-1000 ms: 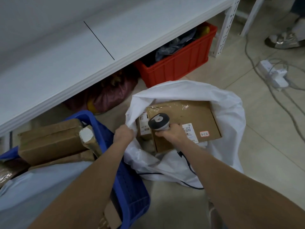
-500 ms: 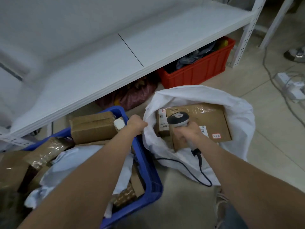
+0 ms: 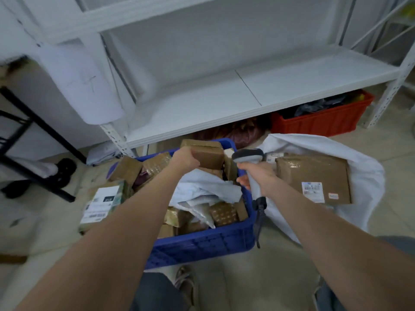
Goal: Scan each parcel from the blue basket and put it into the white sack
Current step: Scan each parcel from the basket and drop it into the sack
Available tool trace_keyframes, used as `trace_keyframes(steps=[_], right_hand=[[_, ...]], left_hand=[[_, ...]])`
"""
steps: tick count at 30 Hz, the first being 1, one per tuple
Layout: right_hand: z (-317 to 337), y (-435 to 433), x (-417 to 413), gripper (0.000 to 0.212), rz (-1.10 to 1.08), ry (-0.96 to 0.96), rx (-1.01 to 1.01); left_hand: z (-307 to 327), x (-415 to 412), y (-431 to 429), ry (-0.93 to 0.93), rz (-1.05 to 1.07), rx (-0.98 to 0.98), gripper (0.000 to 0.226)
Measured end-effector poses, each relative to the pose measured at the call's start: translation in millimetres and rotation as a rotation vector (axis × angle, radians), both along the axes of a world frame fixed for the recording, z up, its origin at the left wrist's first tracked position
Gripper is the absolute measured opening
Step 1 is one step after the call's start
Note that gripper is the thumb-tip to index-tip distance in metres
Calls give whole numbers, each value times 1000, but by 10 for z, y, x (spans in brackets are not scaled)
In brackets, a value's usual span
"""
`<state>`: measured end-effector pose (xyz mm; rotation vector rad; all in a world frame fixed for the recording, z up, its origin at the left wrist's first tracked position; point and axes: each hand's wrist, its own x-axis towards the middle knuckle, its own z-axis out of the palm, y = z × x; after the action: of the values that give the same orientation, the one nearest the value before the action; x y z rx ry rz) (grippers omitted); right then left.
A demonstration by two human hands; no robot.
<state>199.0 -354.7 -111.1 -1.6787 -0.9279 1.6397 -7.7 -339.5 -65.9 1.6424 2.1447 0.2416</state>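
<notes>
Blue basket (image 3: 202,245): heaped with parcels (image 3: 223,213) — most of the task remains. White sack (image 3: 368,176), just beside it: at least one large parcel (image 3: 314,173) inside. Right hand (image 3: 260,176): grip closed round the scanner (image 3: 248,154). Left hand (image 3: 186,159): grip closed on a brown box (image 3: 210,156) at the basket's far end — apparently unscanned.

We see a bare left hand (image 3: 185,159) and a bare right hand (image 3: 258,176) on forearms (image 3: 125,232) uncovered right up to the near edge. There we make out dark blue-grey trousers (image 3: 157,292) on both legs, and between them a brownish-grey shoe (image 3: 185,283), too blurred for detail.
</notes>
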Motion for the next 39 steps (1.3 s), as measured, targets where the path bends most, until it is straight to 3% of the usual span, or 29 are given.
trace_keyframes(steps=[4,7,9,11,14,16,24,32,36,39], right_hand=[[42,-179,-387,31,63,5,32],[-28,-257,-603,43,82,5,9],[-123,-264,-702,54,86,-5,-3],[-179,-262,-760,58,77,-14,-13],[-205,-228,-756,51,65,-24,10],[-145,-223,-699,43,17,0,70],[384,-233,-369,24,-307,119,309],[429,-372,-294,60,-311,319,166],[471,-457,-417,46,-254,621,146],[467,-484,-497,46,-291,551,179]], left_hand=[[-55,-551,-330,48,-108,-77,54],[-282,-707,-538,76,-227,-192,86],[-457,-663,-564,184,-331,-226,93],[-607,-569,-516,291,-367,-228,79],[-688,-483,-404,424,-243,-184,37],[-615,-470,-341,440,-141,-98,29],[289,-783,5,-59,290,279,24],[479,-852,-189,-782,547,279,30],[339,-835,-358,-819,495,174,30],[243,-814,-461,-731,430,200,30]])
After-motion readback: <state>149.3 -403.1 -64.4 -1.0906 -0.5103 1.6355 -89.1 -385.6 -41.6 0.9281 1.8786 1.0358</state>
